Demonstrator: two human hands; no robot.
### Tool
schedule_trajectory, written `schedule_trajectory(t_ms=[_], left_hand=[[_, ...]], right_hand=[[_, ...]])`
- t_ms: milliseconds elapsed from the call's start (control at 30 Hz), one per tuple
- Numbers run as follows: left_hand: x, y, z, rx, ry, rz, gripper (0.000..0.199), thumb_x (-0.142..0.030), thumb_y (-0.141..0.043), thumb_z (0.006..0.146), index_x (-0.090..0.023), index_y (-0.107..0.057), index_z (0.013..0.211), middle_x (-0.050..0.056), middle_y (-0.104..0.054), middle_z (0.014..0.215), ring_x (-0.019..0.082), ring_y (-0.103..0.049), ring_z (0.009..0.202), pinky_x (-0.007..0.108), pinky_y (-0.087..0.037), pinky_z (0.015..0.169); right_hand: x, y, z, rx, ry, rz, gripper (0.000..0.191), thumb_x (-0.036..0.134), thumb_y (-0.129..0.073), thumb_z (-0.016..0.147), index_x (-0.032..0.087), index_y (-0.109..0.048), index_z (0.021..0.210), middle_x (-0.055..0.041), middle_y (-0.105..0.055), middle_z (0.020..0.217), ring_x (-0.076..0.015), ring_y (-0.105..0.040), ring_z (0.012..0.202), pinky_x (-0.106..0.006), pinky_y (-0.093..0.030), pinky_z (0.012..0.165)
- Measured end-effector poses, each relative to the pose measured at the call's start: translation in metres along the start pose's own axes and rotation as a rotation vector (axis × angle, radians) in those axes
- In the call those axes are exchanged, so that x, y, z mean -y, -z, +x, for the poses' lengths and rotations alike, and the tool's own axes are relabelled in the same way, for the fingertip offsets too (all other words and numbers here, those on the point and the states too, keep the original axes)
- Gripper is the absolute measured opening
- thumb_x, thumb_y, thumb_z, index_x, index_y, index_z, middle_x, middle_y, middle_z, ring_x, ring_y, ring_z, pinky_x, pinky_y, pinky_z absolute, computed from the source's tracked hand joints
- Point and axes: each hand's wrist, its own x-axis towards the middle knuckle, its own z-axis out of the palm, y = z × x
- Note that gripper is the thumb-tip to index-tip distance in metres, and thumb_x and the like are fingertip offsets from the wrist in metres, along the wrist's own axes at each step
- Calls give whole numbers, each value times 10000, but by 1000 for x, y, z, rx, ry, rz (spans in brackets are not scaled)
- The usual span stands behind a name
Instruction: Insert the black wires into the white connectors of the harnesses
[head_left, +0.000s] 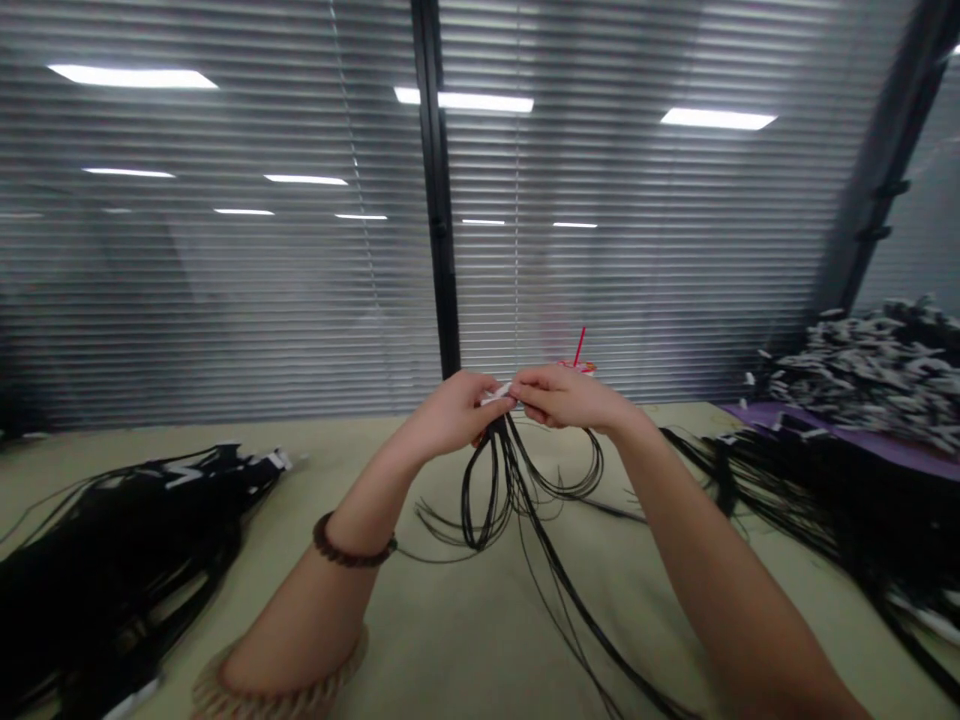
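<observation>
Both hands meet at the middle, raised above the table. My left hand (469, 408) is closed around the top of a bundle of thin black cables (517, 480), where white ends (496, 393) show between the fingers. My right hand (556, 394) pinches at the same white ends from the other side; its fingertips nearly touch the left thumb. Below the hands the cables hang in loops, and loose strands trail over the table toward the lower right. The exact shape of the white ends is hidden by the fingers.
A pile of black cables (127, 540) lies at the left of the pale table (420, 640). More black cables (840, 500) and a heap of white-ended pieces (885, 370) on a purple sheet (892, 448) lie at right. A cup with a red straw (580, 345) stands behind my right hand, before blinds.
</observation>
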Motion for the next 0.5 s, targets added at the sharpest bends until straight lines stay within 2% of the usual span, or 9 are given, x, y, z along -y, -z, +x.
schedule_trajectory(t_ms=[33,100,167,233,300,367,433,500], left_hand=[[2,0,0,3,24,-17,319,-403,-391,811,-150,-576,750,-30,-490,469,110,-495,413,181,-314,385],[8,1,2,-17,78,-37,310,-401,-415,792,-149,-572,706,-28,-493,443,113,-497,393,183,-311,381],[19,2,3,-59,137,-50,282,-391,-442,771,-153,-567,685,-20,-520,455,119,-515,407,186,-328,395],[31,5,4,-83,205,-59,266,-384,-464,750,-157,-560,648,-10,-543,463,125,-532,413,189,-342,401],[43,10,3,-92,284,-57,265,-367,-490,727,-159,-545,573,-4,-544,430,127,-532,395,187,-336,390],[54,17,1,-93,371,-48,268,-333,-513,704,-157,-534,503,0,-532,384,128,-525,368,186,-326,377],[62,25,-3,-93,448,-43,270,-293,-540,680,-155,-521,448,4,-518,347,135,-523,345,190,-329,368],[68,34,-7,-98,509,-54,276,-264,-566,660,-155,-508,412,8,-506,324,145,-519,323,200,-336,359]], right_hand=[[-1,2,-1,13,-34,-29,296,367,-334,867,172,-544,794,28,-521,591,-62,-461,476,-165,-337,441],[-7,7,-3,34,-141,-123,228,391,-512,772,170,-565,789,-10,-573,686,-99,-522,592,-187,-360,487],[-17,9,-4,75,-305,-236,281,325,-724,560,149,-581,728,-52,-587,734,-161,-545,691,-219,-375,516],[-31,6,-2,189,-505,-320,329,213,-800,409,126,-577,635,-65,-584,693,-200,-555,699,-252,-397,526],[-46,-4,0,367,-700,-344,273,195,-787,471,107,-574,617,-43,-581,651,-181,-568,656,-275,-436,549],[-62,-19,3,511,-862,-321,157,235,-638,721,96,-582,767,-20,-591,733,-127,-573,663,-286,-475,602],[-76,-35,5,571,-970,-284,168,242,-519,826,103,-561,911,-32,-588,852,-120,-577,725,-294,-489,642],[-89,-47,7,560,-1017,-259,206,250,-491,845,113,-536,992,-49,-572,935,-134,-574,782,-308,-491,669]])
